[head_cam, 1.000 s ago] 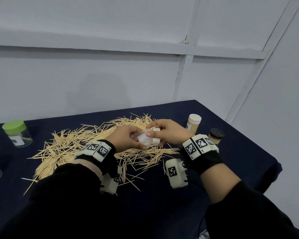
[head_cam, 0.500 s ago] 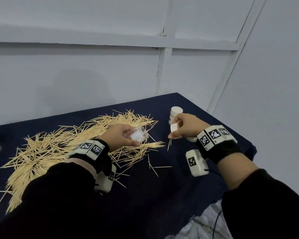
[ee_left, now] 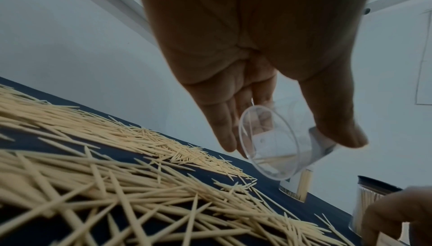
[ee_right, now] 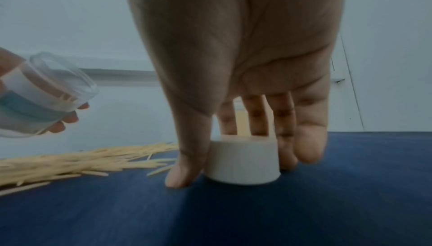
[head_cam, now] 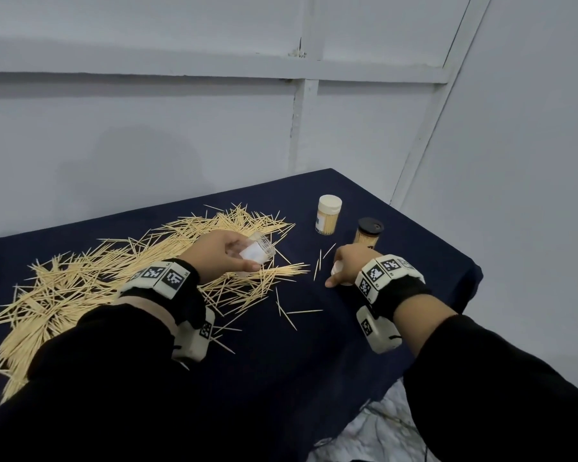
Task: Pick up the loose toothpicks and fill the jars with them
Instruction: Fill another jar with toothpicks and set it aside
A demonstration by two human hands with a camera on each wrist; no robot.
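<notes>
**Right wrist view: hand on white lid**

The right hand (ee_right: 236,61) reaches down to the dark blue tabletop (ee_right: 233,218). Its thumb and fingers (ee_right: 308,144) bracket a white lid (ee_right: 243,161), which stands on the cloth. The thumb tip touches the cloth at the lid's left side; the fingers sit behind and to the right. At the left edge, the fingers of the other hand (ee_right: 63,120) hold a clear open jar (ee_right: 46,93), tilted, mouth toward upper right, above the table. Loose toothpicks (ee_right: 77,163) lie on the cloth beneath it. The picture is slightly blurred.
</notes>
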